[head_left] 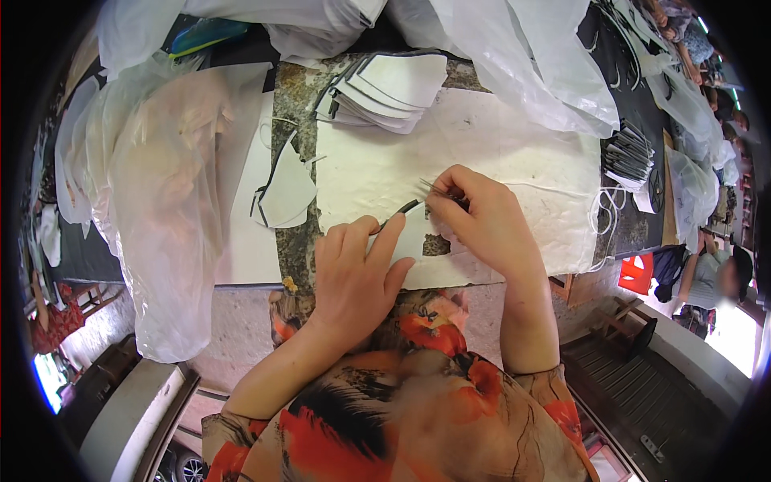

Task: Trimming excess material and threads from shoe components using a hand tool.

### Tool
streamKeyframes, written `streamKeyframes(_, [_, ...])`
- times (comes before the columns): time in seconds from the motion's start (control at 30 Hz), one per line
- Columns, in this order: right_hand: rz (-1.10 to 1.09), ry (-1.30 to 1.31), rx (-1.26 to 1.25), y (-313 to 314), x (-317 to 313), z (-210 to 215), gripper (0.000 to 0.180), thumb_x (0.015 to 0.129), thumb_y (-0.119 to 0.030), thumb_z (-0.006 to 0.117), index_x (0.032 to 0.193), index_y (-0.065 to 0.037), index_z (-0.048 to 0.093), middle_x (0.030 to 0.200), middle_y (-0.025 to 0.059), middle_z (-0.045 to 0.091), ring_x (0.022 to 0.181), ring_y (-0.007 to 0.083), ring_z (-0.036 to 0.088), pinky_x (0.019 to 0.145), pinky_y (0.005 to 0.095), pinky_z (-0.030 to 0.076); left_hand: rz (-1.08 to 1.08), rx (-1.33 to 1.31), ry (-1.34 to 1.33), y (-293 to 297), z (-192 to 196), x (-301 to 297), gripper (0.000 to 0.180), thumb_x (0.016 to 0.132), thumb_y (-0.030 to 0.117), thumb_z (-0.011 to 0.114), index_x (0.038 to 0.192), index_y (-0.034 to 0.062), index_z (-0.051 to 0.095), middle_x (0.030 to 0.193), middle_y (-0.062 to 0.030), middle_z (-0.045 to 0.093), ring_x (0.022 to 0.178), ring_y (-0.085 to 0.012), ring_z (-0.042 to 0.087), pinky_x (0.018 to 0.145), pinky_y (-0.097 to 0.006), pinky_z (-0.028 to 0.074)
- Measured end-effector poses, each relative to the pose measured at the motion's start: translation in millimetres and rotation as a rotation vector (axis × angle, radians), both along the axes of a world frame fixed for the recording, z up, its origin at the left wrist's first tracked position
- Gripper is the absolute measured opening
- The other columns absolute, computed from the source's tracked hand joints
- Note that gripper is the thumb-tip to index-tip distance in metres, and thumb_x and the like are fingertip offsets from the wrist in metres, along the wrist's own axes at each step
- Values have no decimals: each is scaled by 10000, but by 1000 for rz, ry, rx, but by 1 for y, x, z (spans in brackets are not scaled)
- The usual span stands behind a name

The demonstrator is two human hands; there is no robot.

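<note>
My left hand (353,273) presses flat on a white face mask (411,237) with a dark edge, holding it against the white sheet (498,153) that covers the table. My right hand (482,217) is closed on thin metal tweezers (434,191), whose tips point left, just above the mask's upper edge. Both hands nearly touch over the mask. A finished-looking white mask (285,193) with ear loops lies to the left of my hands. A stack of white masks (385,90) sits at the far side of the sheet.
Large clear plastic bags (161,185) pile up on the left and across the back (514,56). A stack of dark-edged masks (628,157) and loose white ear-loop cord (604,210) lie at the right. Another person (715,277) sits at the far right beside a red stool (637,273).
</note>
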State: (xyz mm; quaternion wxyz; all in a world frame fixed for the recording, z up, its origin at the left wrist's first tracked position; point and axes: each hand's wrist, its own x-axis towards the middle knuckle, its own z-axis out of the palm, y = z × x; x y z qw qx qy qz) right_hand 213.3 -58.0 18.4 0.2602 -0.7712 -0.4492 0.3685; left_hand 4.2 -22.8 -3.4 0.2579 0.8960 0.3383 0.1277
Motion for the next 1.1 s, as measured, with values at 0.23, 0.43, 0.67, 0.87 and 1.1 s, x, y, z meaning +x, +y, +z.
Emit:
streamKeyframes(0.23, [16,313,-107,-5,9,-1,179,879,-128,764,969,-2,674,773,-19,626,726,57,545,655,244,454,-5,166,-106,-2,-15,-6,623,861,301,765,1392,42,568,1307,-113,604,1188,-313,548,1075,-520,350])
streamKeyframes(0.43, [21,383,-93,-8,12,-6,153,868,-92,752,953,4,668,785,-26,592,722,61,519,664,239,446,-16,17,-178,4,-8,-5,720,812,263,817,1416,3,524,1199,-111,652,1164,-332,572,1145,-559,307])
streamKeyframes(0.67, [36,462,-70,-13,13,15,129,865,-93,729,929,-3,662,808,-14,624,746,57,534,666,250,453,-113,-142,-255,34,11,15,410,848,208,792,1201,29,680,1068,-110,676,1008,-301,601,898,-399,467])
streamKeyframes(0.87, [123,327,16,-20,16,25,148,868,-108,732,941,5,671,820,25,658,742,88,574,678,269,475,-109,-643,-126,46,24,22,221,889,173,756,1008,-11,721,851,-100,682,745,-215,616,711,-315,499])
streamKeyframes(1.1, [239,165,117,-21,17,20,163,868,-120,736,955,8,686,850,97,676,747,170,619,686,306,492,-90,-706,-10,48,35,18,230,885,168,759,1016,-19,728,865,-86,680,733,-163,593,699,-301,491])
